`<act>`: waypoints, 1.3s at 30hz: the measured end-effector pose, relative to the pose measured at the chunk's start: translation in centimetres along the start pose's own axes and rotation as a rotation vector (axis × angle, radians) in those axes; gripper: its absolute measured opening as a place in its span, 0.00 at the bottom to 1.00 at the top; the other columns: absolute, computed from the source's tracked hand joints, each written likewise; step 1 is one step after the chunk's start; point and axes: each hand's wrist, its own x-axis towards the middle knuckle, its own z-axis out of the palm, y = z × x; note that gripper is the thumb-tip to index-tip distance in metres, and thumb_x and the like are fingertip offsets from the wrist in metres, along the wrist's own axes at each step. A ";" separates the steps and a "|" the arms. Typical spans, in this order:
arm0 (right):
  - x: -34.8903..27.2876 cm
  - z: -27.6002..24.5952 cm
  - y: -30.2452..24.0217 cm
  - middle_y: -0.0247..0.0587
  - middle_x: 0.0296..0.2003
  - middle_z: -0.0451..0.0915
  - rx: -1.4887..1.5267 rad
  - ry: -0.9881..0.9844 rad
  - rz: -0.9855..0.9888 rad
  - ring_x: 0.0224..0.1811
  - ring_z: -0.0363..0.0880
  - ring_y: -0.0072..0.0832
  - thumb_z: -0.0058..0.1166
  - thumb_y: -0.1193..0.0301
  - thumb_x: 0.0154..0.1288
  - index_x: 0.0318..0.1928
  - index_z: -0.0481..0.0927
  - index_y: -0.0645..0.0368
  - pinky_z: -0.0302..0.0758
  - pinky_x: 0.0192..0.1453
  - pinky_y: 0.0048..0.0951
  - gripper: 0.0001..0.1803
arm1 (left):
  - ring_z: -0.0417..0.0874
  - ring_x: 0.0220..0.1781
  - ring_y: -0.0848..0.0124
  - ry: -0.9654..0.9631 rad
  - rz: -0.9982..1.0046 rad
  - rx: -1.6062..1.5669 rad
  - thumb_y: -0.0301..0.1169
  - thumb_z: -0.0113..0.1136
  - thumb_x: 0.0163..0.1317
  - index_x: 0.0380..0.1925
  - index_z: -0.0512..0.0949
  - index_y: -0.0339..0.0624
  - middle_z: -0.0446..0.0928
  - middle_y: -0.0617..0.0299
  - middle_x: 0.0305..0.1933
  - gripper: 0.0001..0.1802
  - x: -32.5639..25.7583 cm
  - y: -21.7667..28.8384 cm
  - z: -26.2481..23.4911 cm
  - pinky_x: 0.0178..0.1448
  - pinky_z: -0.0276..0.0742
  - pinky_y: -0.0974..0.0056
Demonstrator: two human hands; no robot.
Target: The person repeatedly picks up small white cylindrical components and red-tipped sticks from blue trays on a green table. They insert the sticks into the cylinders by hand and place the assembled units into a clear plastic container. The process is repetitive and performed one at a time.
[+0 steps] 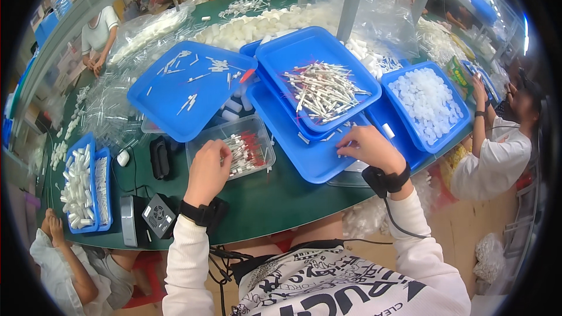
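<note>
My left hand (209,168) is at the left side of a clear plastic box (271,153), its fingers curled in a pinch. What it holds, if anything, is hidden. Inside the box lies a heap of small white sticks with red ends (249,151). Over the front right of a lower blue tray (313,167), my right hand (374,151) has thumb and fingers pressed together; what is in them is too small to make out. Behind both hands, a stacked blue tray (266,52) holds a pile of thin white sticks with red wires (325,90).
A tilted blue tray (167,108) with scattered white sticks rests at the left. A blue tray of translucent white caps (427,102) stands right. White tubes (79,190) fill a tray far left, near a black device (158,215). Several people sit around the green table (304,202).
</note>
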 end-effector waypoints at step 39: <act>-1.6 3.3 -3.1 0.34 0.31 0.84 0.362 0.700 0.022 0.28 0.80 0.20 0.64 0.75 0.59 0.37 0.82 0.60 0.75 0.33 0.23 0.06 | 0.75 0.28 0.68 -0.021 0.127 -0.307 0.17 0.50 0.64 0.45 0.79 0.36 0.73 0.57 0.29 0.13 -3.8 8.8 -2.3 0.33 0.68 0.66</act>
